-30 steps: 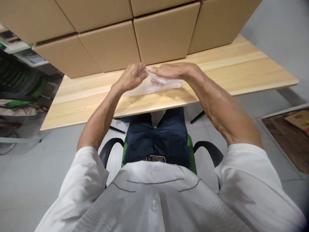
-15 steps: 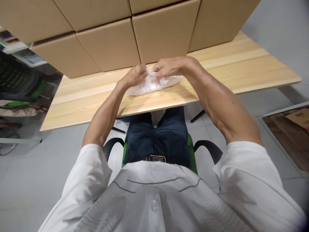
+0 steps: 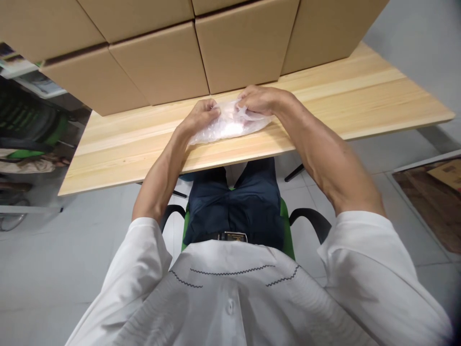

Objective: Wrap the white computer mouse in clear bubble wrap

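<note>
A translucent bubble-wrap bag (image 3: 227, 126) lies on the light wooden table (image 3: 118, 154), near its front edge. My left hand (image 3: 202, 115) pinches the bag's left upper edge between thumb and fingers. On the other side, my right hand (image 3: 256, 100) has its fingers closed on the right upper part, where the plastic is bunched and creased. Light glares off the bag's middle. Whether anything is inside the bag, I cannot tell.
Stacked brown cardboard boxes (image 3: 245, 48) form a wall along the table's back, close behind my hands. I sit on a green chair with black armrests (image 3: 310, 222). Shelving and another dark chair (image 3: 32, 110) stand at the left.
My hands have moved apart, the right one rightward. The bag between them, crumpled before, is now spread flatter and wider.
</note>
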`<action>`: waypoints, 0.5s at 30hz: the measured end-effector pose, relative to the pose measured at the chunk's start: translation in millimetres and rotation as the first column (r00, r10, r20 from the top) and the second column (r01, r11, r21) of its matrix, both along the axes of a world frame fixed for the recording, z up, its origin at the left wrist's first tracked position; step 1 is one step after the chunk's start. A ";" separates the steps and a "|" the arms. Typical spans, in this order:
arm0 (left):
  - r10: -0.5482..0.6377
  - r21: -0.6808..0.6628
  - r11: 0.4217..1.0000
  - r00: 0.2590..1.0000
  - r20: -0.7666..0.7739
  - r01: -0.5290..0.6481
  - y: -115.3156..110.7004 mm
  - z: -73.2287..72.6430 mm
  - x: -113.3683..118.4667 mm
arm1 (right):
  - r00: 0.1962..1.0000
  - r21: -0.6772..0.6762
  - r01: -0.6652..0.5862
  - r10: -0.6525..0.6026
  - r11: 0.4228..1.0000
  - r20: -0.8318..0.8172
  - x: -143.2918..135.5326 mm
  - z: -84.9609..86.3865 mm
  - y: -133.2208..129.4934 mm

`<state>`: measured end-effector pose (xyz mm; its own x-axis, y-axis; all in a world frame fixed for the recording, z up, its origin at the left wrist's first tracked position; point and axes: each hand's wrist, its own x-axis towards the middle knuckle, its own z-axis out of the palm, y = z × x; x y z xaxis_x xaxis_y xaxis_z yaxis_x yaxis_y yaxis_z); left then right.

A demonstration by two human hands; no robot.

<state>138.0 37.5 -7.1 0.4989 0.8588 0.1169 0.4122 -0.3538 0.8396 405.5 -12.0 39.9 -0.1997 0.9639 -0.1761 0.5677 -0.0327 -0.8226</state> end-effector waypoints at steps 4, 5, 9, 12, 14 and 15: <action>-0.016 -0.012 1.000 0.999 0.030 0.016 4.9 -8.8 -1.5 | 0.991 -0.006 0.005 -0.004 1.000 0.134 8.8 -2.0 0.2; -0.023 -0.019 1.000 0.999 0.029 0.024 5.8 -9.2 -1.6 | 0.989 0.000 -0.005 0.005 1.000 0.148 12.2 -0.9 -1.0; -0.056 -0.031 0.998 0.997 -0.046 0.054 4.6 -2.1 -0.1 | 0.992 -0.026 -0.009 0.013 1.000 0.125 26.2 1.9 -3.2; -0.064 -0.012 0.998 0.988 -0.142 0.063 -2.8 9.8 3.2 | 0.994 -0.040 0.006 -0.001 0.999 0.110 38.1 -2.9 -1.2; -0.051 0.007 0.999 0.980 -0.194 0.053 -9.1 17.2 5.9 | 0.993 0.015 0.001 -0.003 1.000 0.116 48.3 -7.0 -1.4; -0.041 0.014 0.999 0.977 -0.211 0.045 -12.0 20.1 7.2 | 0.993 0.056 0.001 -0.007 0.998 0.114 53.9 -7.9 -3.0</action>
